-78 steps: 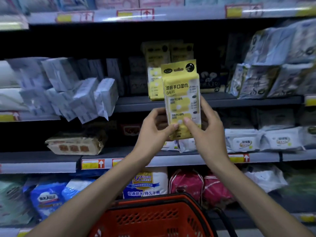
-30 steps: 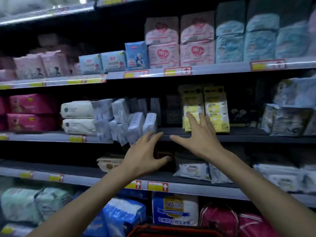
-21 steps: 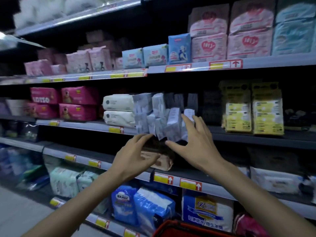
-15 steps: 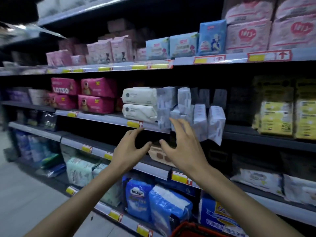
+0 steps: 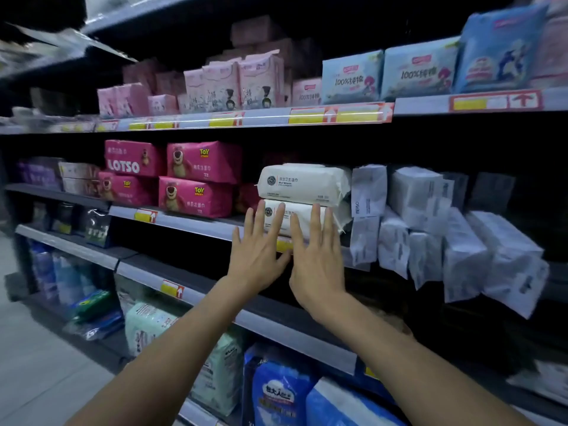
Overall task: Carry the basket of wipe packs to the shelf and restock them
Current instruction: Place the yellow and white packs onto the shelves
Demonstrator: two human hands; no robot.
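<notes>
- Closest to us, well below the white packs, blue bags sit on a low shelf.
- The left hand is just in front of the white packs. Its fingers are straight and spread, and it holds nothing.
- The right hand is just beside it, also flat and holding nothing. The fingertips of both hands lie over the front of the lower white pack. I cannot tell if they press on it.
- The white packs are two wipe packs, one on top of the other, at the front edge of the shelf.
- Left of the white packs, pink packs sit in a neat stack. Right of the white packs, small grey packs lean and tip over the edge.
- Above the white packs, on the next shelf up, stand light blue packs.
- The basket is not in the picture, so I cannot tell how many packs are left in it.
- I think restocking is partly done. Packs are on the shelf, the hands are free, and the messy grey packs may need fixing next.
</notes>
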